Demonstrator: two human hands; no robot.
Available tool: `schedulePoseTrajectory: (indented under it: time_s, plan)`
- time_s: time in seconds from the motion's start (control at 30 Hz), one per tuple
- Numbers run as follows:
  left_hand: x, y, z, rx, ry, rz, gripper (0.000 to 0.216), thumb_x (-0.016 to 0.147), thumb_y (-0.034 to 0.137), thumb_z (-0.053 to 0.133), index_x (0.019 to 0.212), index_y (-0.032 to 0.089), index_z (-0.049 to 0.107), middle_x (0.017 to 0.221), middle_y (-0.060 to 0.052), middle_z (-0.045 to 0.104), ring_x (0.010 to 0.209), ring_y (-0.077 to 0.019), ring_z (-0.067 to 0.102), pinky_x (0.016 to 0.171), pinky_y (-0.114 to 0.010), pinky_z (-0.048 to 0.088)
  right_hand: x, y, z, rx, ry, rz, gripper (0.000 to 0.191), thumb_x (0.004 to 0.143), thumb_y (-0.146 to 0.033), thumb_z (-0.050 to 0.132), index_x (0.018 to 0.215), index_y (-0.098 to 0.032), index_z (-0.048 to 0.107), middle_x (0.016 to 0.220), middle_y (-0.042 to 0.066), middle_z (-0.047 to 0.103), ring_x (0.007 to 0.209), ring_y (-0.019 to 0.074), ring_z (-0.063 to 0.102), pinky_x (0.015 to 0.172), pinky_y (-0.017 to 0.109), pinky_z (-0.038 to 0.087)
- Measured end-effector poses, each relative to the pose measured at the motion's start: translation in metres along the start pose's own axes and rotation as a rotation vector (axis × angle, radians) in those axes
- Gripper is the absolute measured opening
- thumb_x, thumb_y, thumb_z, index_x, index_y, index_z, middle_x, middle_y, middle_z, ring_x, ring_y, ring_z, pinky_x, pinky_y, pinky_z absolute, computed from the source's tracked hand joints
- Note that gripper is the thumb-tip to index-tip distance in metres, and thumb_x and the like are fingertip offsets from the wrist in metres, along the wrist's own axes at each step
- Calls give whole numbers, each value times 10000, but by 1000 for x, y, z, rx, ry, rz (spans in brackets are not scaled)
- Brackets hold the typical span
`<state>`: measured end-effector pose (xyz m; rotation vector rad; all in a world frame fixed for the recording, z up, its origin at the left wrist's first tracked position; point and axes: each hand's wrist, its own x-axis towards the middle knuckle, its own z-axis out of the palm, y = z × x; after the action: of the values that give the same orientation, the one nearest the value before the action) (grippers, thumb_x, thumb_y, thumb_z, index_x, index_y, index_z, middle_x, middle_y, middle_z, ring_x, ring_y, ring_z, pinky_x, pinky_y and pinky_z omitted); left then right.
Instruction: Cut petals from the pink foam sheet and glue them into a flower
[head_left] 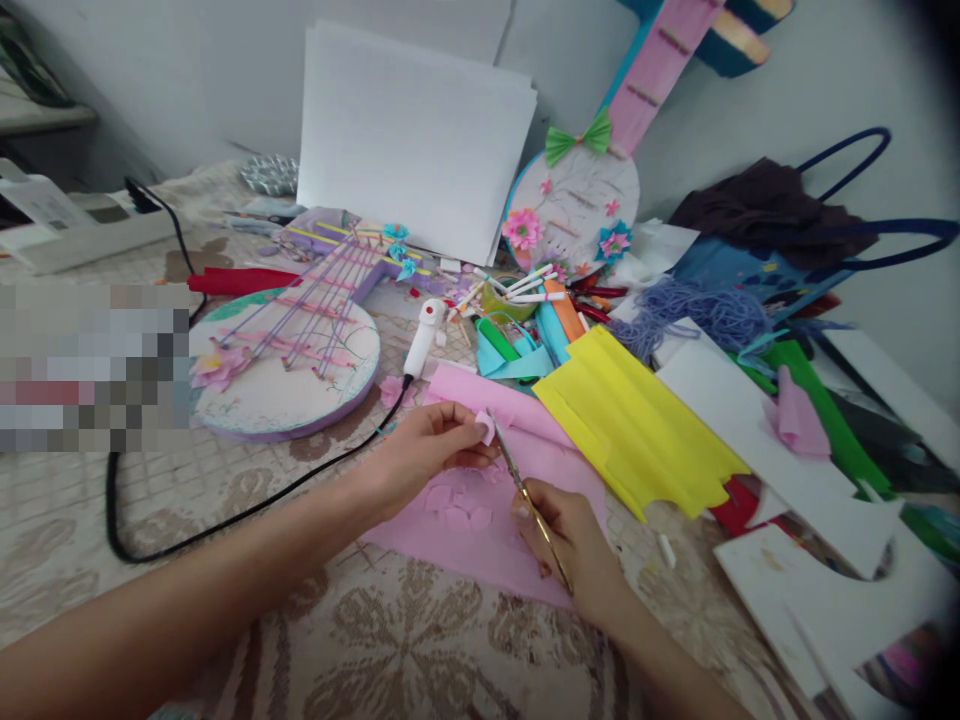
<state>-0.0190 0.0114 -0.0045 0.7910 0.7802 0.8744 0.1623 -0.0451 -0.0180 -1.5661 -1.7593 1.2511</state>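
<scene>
Left grip (439,440) pinches a pink scrap (486,428); right grip (566,545) holds scissors (525,492), blades angled up-left touching it.

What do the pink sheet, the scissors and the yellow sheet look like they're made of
Pink sheet: likely craft foam or felt, matte, soft, curled edge. Scissors, in the right hand: metal, thin shiny brass-coloured blades. Yellow sheet: probably paper or thin foam, matte, with straight creases.
</scene>
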Motion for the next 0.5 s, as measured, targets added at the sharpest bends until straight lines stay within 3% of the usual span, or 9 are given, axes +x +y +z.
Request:
schedulePoseTrajectory:
  time_s: [0.33,0.5]
  plan:
    - [0,3,-1,27,-7,21,168,771,250,609,720,124,510,760,-50,626,725,-130,601,753,-312,468,1,0,-1,-2,-4,18,437,814,-557,439,586,-186,392,493,-57,319,409,66,312,363,183,230]
    - [1,3,-3,31,-15,21,156,764,234,615,713,122,519,752,-44,627,714,-130,606,777,-330,466,0,-5,0,207,-94,61,494,786,-650,390,615,-187,406,461,-71,319,375,65,284,353,189,262]
